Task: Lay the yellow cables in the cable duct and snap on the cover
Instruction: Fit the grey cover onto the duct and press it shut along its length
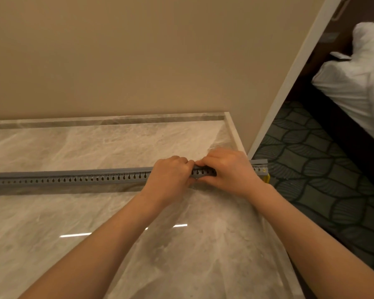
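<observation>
A long grey slotted cable duct (73, 179) lies across the marble counter (95, 212), running from the left edge past the counter's right edge. A grey cover (84, 172) sits along its top. My left hand (171, 176) and my right hand (227, 169) clasp the duct side by side near its right end, fingers curled over the top and thumbs on the near side. A short piece of yellow cable (267, 178) shows at the duct's right end. The rest of the cables is hidden inside.
A beige wall (138, 61) rises behind the counter, with a raised marble lip at the back. To the right are a white door frame (289, 83), dark patterned carpet (322, 180) and a bed with white bedding (358, 78).
</observation>
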`<state>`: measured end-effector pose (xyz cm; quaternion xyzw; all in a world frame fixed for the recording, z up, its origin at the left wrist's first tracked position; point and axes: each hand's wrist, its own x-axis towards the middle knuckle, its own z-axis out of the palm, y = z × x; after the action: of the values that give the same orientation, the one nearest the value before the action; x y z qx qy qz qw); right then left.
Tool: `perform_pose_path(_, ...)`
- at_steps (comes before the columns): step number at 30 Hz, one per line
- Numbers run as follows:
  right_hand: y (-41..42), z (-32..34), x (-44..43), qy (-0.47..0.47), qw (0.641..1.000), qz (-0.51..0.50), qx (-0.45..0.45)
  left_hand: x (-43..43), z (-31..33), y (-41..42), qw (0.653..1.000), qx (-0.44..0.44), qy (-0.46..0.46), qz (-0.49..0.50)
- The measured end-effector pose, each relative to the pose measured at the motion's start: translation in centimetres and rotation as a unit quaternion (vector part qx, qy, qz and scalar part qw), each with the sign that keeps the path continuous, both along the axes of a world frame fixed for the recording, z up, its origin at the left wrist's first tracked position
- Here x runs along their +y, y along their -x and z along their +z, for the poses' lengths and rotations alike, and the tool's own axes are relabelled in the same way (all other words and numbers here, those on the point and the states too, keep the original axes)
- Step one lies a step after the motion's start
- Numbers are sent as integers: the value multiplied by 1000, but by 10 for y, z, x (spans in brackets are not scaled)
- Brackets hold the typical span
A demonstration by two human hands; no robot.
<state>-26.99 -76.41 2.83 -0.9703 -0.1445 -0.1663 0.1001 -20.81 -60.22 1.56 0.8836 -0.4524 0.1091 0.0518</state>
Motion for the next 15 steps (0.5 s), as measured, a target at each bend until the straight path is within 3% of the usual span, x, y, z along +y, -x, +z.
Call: perform_pose_path(15,43,9,-53,58,994,-81,45,-4,3,-4,1000,17,-21,0)
